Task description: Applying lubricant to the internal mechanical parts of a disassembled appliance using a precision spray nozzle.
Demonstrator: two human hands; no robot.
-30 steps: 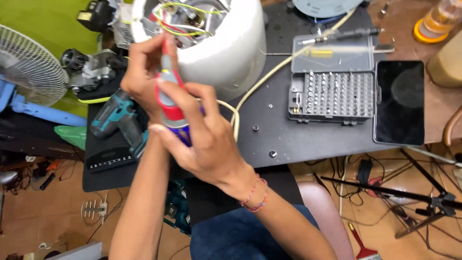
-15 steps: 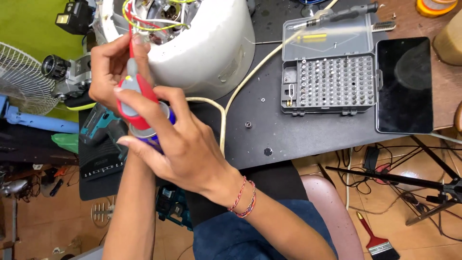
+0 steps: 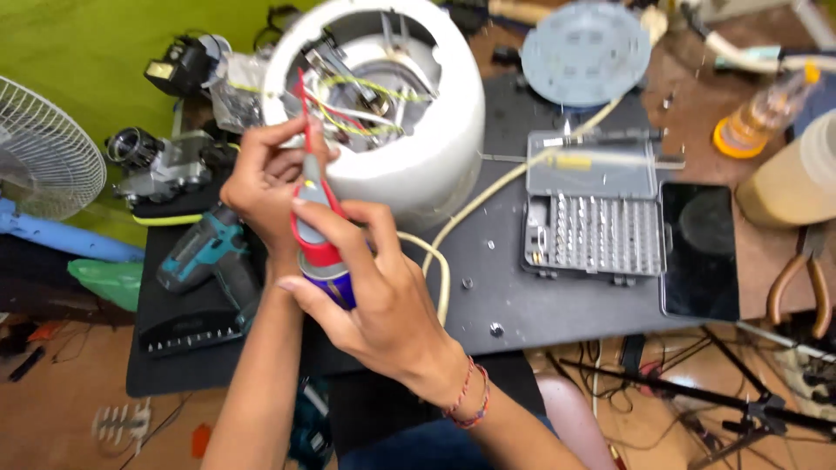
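My right hand grips a spray can with a blue body and a red cap, held upright in front of me. A thin red straw rises from the cap into the open underside of a white round appliance. My left hand pinches the top of the can at the base of the straw. Inside the appliance's opening I see metal parts and red, yellow and white wires. The appliance lies tilted on a black work mat.
A grey case of screwdriver bits lies open to the right, beside a black tablet. A teal cordless drill lies left, a white fan beyond it. A cream cable, pliers and an orange bottle are nearby.
The view has shifted, so the appliance and hands sit lower and more central. Both hands keep hold of the can, with the straw still at the appliance's opening.
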